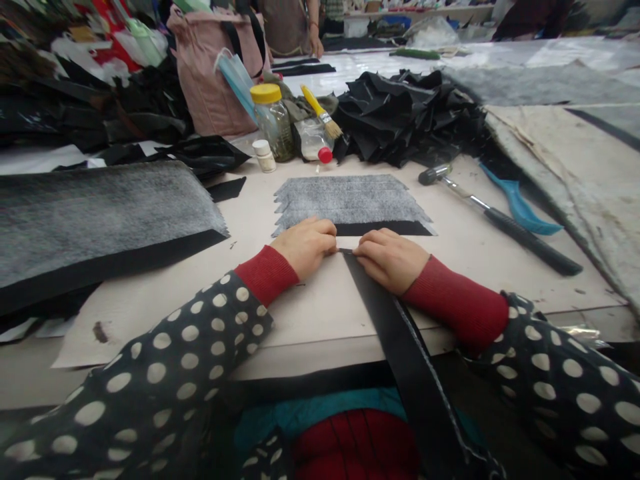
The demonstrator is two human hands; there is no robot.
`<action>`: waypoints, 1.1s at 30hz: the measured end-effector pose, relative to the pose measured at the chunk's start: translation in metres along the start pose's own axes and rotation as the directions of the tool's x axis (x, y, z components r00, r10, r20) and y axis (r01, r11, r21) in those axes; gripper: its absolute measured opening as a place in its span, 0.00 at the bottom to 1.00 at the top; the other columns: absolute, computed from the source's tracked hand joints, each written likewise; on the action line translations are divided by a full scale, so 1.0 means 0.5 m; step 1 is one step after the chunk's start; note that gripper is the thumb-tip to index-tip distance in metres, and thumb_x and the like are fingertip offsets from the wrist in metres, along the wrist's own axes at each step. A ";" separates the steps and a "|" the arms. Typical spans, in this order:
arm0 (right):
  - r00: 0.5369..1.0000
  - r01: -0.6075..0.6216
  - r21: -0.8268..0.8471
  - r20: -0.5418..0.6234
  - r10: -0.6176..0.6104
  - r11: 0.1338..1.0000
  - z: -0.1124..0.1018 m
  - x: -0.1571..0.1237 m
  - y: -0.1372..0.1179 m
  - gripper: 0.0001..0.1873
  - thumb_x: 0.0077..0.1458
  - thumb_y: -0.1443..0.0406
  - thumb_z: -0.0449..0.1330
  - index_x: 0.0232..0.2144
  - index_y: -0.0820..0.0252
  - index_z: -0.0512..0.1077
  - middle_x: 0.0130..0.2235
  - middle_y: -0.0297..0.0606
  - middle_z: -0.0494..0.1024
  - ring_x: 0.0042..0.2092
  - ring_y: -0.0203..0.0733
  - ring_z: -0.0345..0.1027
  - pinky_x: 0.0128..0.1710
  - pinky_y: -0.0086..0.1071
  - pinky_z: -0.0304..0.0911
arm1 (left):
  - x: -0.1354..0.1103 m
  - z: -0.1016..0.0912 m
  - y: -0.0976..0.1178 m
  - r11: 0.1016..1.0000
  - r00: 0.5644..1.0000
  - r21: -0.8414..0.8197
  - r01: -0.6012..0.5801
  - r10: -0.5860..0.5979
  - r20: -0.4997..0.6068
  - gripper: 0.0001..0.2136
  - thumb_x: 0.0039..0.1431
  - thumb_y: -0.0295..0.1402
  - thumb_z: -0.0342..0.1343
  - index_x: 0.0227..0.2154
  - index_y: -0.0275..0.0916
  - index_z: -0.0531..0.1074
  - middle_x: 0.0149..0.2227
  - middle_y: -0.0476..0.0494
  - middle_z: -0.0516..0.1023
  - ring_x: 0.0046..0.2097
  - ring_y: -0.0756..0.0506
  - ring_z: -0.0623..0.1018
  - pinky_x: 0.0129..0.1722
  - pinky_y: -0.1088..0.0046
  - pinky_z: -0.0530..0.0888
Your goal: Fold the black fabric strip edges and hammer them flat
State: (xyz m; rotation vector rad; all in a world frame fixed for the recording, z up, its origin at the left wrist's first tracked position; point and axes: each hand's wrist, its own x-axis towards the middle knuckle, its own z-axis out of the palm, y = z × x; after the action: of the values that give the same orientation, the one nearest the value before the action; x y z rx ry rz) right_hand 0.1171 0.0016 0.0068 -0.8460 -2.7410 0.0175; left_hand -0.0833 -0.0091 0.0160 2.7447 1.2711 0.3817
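A long black strip of leather-like material (387,320) runs from between my hands down over the table edge to my lap. My left hand (309,245) pinches the left corner of its far end. With closed fingers, my right hand (393,259) grips the right side of that same end. A thin rough whitish line follows the strip's right edge. Just beyond my fingers lies a stack of grey fuzzy-backed pieces (345,200) with jagged sides and a black front edge. Which face of the strip's end is folded, if any, is hidden by my fingers.
A hammer (520,237) and a blue curved tool (523,203) lie to the right. Behind stand a yellow-lidded jar (275,127), a small white bottle (263,157), a brush (323,113) and a heap of black pieces (405,117). Larger grey sheets (100,213) lie left.
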 end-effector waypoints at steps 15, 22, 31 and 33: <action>0.928 -0.337 0.552 0.060 0.367 0.763 -0.012 -0.029 0.073 0.14 0.52 0.61 0.52 0.39 0.61 0.70 0.35 0.38 0.74 0.34 0.37 0.67 0.35 0.33 0.64 | 0.014 0.043 0.076 0.964 0.984 -0.216 0.158 -0.171 -0.042 0.21 0.53 0.21 0.45 0.52 0.34 0.55 0.43 0.41 0.68 0.44 0.46 0.69 0.47 0.65 0.67; 0.949 -0.292 0.551 0.068 0.306 0.782 -0.016 -0.032 0.071 0.13 0.49 0.61 0.54 0.34 0.62 0.72 0.31 0.39 0.73 0.32 0.38 0.66 0.30 0.31 0.62 | 0.019 0.031 0.077 0.977 0.992 -0.173 0.125 -0.129 -0.010 0.14 0.55 0.21 0.43 0.43 0.34 0.64 0.42 0.41 0.68 0.45 0.46 0.68 0.46 0.66 0.67; 0.990 -0.116 0.453 -0.017 0.138 0.884 -0.006 -0.034 0.076 0.10 0.49 0.67 0.51 0.33 0.61 0.71 0.31 0.39 0.71 0.33 0.37 0.66 0.34 0.32 0.62 | 0.018 0.033 0.072 0.987 0.997 -0.142 0.079 -0.081 -0.006 0.13 0.56 0.22 0.42 0.42 0.35 0.66 0.42 0.42 0.68 0.43 0.46 0.68 0.45 0.68 0.67; 0.996 -0.046 0.405 -0.051 0.073 0.913 -0.005 -0.034 0.078 0.11 0.49 0.68 0.51 0.33 0.60 0.71 0.32 0.38 0.70 0.33 0.36 0.65 0.35 0.31 0.62 | 0.018 0.033 0.071 0.991 0.998 -0.114 0.065 -0.064 0.011 0.13 0.56 0.22 0.42 0.42 0.35 0.66 0.42 0.43 0.68 0.42 0.47 0.68 0.45 0.68 0.67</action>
State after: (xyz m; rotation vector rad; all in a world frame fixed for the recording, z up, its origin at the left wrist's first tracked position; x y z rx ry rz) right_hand 0.1527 0.0245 0.0013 -0.7909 -2.5135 0.5406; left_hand -0.0468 -0.0250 0.0084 2.6011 1.2898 0.4250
